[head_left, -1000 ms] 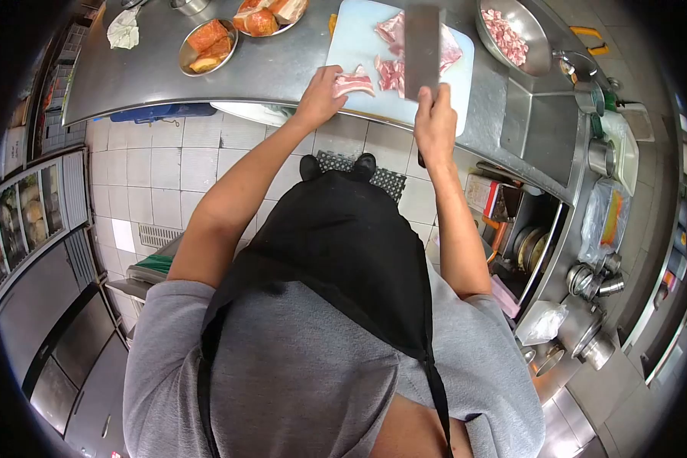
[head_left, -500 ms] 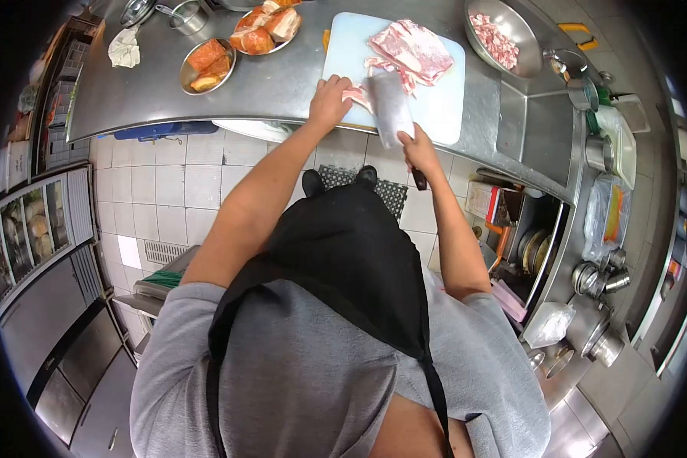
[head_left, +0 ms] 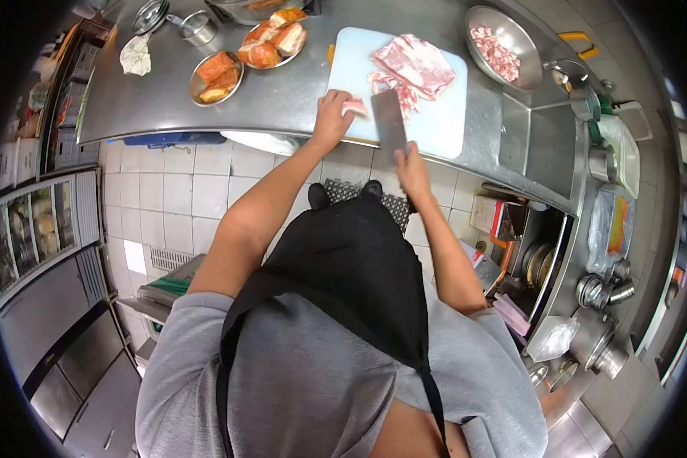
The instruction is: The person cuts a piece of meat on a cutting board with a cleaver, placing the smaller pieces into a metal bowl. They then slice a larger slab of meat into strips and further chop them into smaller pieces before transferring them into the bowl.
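Head view: right hand [head_left: 413, 169] grips cleaver [head_left: 389, 122], left hand [head_left: 332, 114] pins pork strip [head_left: 355, 107].

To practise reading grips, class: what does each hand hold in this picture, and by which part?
The right hand grips the cleaver by its handle; the left hand pins a meat strip by one end.

Pink pork strip [head_left: 355, 106] flat nr board [head_left: 435, 130] edge, cleaver [head_left: 388, 122] just beside it.
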The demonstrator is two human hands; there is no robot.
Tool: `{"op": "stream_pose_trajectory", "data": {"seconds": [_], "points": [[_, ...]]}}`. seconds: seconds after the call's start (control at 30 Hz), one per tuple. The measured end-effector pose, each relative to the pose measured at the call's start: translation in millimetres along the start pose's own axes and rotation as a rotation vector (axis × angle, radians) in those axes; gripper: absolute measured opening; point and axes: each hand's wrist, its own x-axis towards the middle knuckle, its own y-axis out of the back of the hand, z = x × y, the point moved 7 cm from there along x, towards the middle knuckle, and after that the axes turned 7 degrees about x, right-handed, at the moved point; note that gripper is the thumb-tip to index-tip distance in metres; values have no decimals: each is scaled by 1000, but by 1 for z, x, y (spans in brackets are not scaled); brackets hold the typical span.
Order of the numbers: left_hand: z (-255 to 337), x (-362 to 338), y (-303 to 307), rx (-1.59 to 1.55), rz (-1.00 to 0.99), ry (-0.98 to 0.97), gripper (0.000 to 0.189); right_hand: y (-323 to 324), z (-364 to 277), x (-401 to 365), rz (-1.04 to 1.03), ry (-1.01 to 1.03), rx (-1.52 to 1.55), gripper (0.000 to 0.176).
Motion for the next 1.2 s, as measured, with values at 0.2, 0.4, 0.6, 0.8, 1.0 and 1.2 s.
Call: {"op": "stream_pose_trajectory", "data": {"seconds": [0.2, 0.4, 0.6, 0.8, 1.0, 1.2], "points": [[12, -13, 8, 28, -97, -6, 43, 71, -132, -10, 189, 138, 2, 27], [12, -17, 21, 93, -96, 147, 45, -5, -97, 5, 139, 225, -153, 26], [6, 1, -11, 104, -241, 167, 31, -25, -38, 15, -133, 51, -154, 31], [-2, -4, -14, 49, -290, 82, 34, 42, -41, 0, -144, -220, 24, 30], [-2, -15, 10, -43, -268, 56, 46, 60, -142, 4, 276, 212, 54, 28], [-7, -15, 4, 40, -278, 147, 51, -18, -60, 4, -22, 162, -309, 22]]}}
